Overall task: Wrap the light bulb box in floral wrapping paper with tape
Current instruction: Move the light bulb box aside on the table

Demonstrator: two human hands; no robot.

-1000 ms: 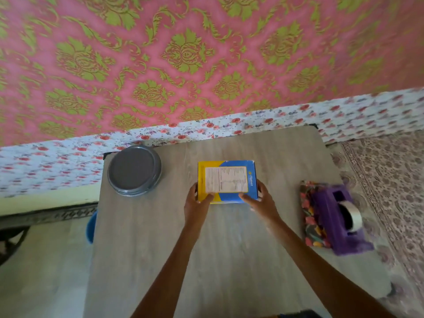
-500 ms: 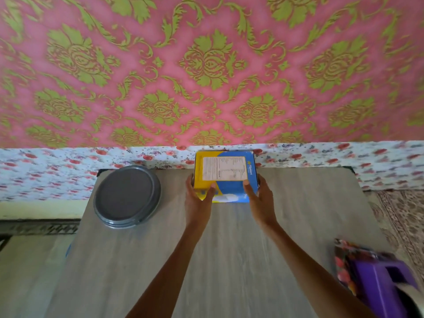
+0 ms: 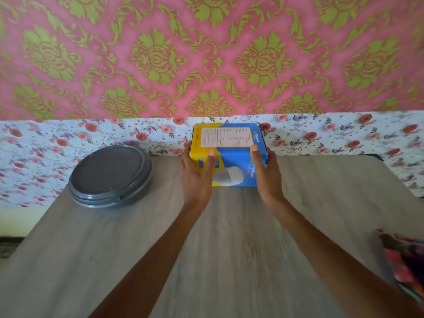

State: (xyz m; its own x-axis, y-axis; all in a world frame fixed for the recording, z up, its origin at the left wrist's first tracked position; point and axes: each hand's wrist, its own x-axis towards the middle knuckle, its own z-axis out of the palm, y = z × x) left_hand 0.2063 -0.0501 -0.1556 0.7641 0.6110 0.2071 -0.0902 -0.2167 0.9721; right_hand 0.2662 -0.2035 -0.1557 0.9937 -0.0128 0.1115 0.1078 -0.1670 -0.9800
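Note:
The blue and yellow light bulb box (image 3: 231, 161) stands near the far edge of the wooden table (image 3: 206, 249), its white label face tilted up. My left hand (image 3: 197, 177) grips its left side with the thumb across the front. My right hand (image 3: 267, 177) grips its right side, thumb reaching up the front. A folded piece of floral wrapping paper (image 3: 403, 260) shows at the right frame edge; the tape dispenser is out of view.
A round grey lidded container (image 3: 110, 175) sits at the table's far left. Behind the table runs a white rose-print cloth (image 3: 344, 138) below a pink and green patterned wall (image 3: 206, 53).
Both hands have carried the box away from me toward the table's far edge and tilted it, so its front face now shows. The view has shifted; the tape dispenser has dropped out at the right.

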